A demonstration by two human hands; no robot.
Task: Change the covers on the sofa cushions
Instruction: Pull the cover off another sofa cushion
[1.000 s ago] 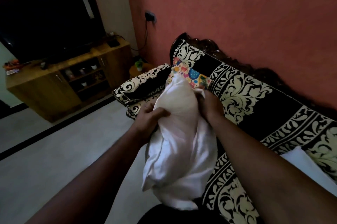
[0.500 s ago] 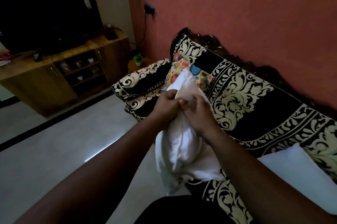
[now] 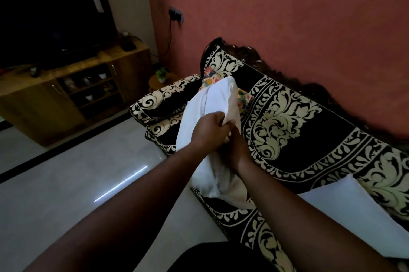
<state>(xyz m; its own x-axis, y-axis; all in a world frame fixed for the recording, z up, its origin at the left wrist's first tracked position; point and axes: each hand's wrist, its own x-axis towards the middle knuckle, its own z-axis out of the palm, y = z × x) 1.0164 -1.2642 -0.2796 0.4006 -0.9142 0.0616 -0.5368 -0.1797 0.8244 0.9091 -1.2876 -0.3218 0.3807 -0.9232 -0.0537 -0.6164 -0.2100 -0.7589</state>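
I hold a white cushion (image 3: 212, 103) upright over the front edge of the black-and-cream patterned sofa (image 3: 309, 130). My left hand (image 3: 208, 130) grips the white fabric near the cushion's middle, fingers curled round a fold. My right hand (image 3: 235, 150) sits just below and behind it, fingers pressed into the same white fabric; its fingertips are hidden. A colourful patterned cushion (image 3: 242, 97) leans in the sofa's far corner, mostly hidden behind the white one. Another white cushion (image 3: 358, 212) lies on the seat at the right.
A wooden TV cabinet (image 3: 66, 94) with a dark television stands at the left across the pale floor (image 3: 77, 183). A small round table with a potted plant (image 3: 161, 74) is beside the sofa arm. A red wall runs behind the sofa.
My hands came together from the cushion's two sides to its middle. The white cushion now stands taller, its top raised in front of the colourful cushion.
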